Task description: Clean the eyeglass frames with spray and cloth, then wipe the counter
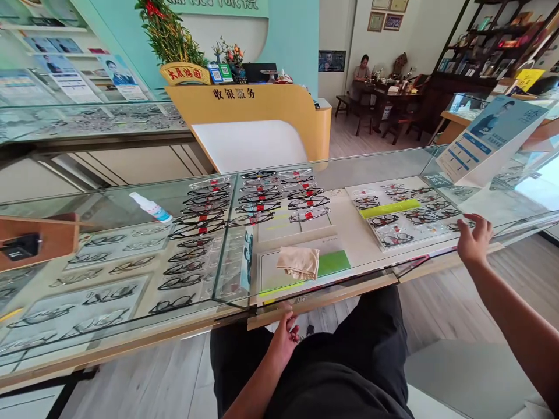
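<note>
I sit behind a long glass display counter (349,169) full of eyeglass frames. My left hand (286,334) is low at the counter's near wooden edge, fingers curled on the edge of a sliding panel (323,299). My right hand (474,238) rests on the glass top at the right, fingers bent over the near rim, holding nothing I can name. A beige folded cloth (299,262) lies inside the case on a white tray beside a green card (334,263). Rows of dark eyeglass frames (257,201) fill the middle trays.
A small white spray bottle (151,208) lies on the glass at the left. A blue-and-white sign stand (489,139) sits on the counter's right end. A yellow cashier desk (257,110) stands behind. A person (361,73) sits at a far table.
</note>
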`<state>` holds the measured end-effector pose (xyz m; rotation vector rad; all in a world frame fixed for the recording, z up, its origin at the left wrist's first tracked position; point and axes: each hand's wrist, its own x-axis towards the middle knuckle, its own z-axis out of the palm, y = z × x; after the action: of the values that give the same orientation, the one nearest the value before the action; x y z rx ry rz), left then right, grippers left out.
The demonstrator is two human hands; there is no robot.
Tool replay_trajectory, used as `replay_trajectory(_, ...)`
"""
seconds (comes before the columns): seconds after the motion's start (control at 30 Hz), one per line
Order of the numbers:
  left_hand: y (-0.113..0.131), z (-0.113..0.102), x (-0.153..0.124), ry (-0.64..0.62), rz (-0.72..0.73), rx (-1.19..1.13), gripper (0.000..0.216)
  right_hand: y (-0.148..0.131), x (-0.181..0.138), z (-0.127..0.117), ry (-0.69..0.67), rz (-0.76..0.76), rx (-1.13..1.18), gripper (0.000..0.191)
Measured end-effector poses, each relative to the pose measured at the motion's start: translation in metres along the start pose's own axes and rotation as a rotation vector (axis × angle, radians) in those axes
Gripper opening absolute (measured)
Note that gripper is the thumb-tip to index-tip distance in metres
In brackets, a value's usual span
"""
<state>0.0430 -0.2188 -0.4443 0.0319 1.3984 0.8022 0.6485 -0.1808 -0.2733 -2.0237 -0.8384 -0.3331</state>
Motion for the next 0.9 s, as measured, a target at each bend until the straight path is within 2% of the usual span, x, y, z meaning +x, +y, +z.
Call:
replay_trajectory(0.1,-0.010,-0.011,-0.021,-0.002,-0.054,0.110,0.024,-0.014,0.018,0.008,-0.036,0.111,0.050,0.037)
replay_trajectory(0.2,-0.004,-0.024,-0.073,-0.146,-0.073,0.368,0.022,-0.050,0.021,0.011,-0.013,-0.041,0.044,0.035)
replay_trajectory(0.27,0.017,-0.029,-0.129,-0.620,0.211,0.934,0.024,-0.090,0.012,0.010,-0.064,-0.291,0.041,0.028)
replay_trajectory(0.33,0.054,-0.025,-0.190,-0.990,0.504,1.199,0.028,-0.140,-0.006,0.012,-0.210,-0.568,0.118,0.023)
replay_trajectory(0.37,0.075,-0.019,-0.217,-1.150,0.637,1.257,0.025,-0.167,-0.017,0.015,-0.295,-0.679,0.165,0.022)
replay_trajectory(0.4,0.098,-0.010,-0.239,-1.186,0.808,1.304,0.023,-0.194,-0.030,0.019,-0.379,-0.771,0.201,0.020)
replay_trajectory(0.43,0.121,0.003,-0.252,-1.098,1.037,1.343,0.025,-0.220,-0.043,0.025,-0.469,-0.851,0.231,0.019)
replay_trajectory(0.5,0.159,0.032,-0.255,-0.722,1.449,1.480,0.031,-0.266,-0.070,0.042,-0.617,-0.956,0.228,0.019)
replay_trajectory(0.53,0.174,0.047,-0.246,-0.577,1.555,1.564,0.040,-0.286,-0.084,0.052,-0.642,-0.988,0.187,0.019)
replay_trajectory(0.57,0.185,0.060,-0.232,-0.488,1.623,1.641,0.053,-0.304,-0.097,0.062,-0.669,-1.030,0.127,0.021)
replay_trajectory(0.63,0.196,0.080,-0.199,-0.439,1.680,1.795,0.076,-0.331,-0.119,0.079,-0.704,-1.124,0.010,0.024)
replay_trajectory(0.7,0.199,0.086,-0.172,-0.452,1.691,1.903,0.073,-0.349,-0.135,0.093,-0.721,-1.186,-0.105,0.027)
replay_trajectory(0.8,0.197,0.074,-0.155,-0.406,1.759,1.943,0.053,-0.360,-0.150,0.108,-0.704,-1.180,-0.239,0.032)
replay_trajectory(0.9,0.196,0.054,-0.155,-0.328,1.869,1.910,0.041,-0.361,-0.154,0.119,-0.679,-1.160,-0.286,0.036)
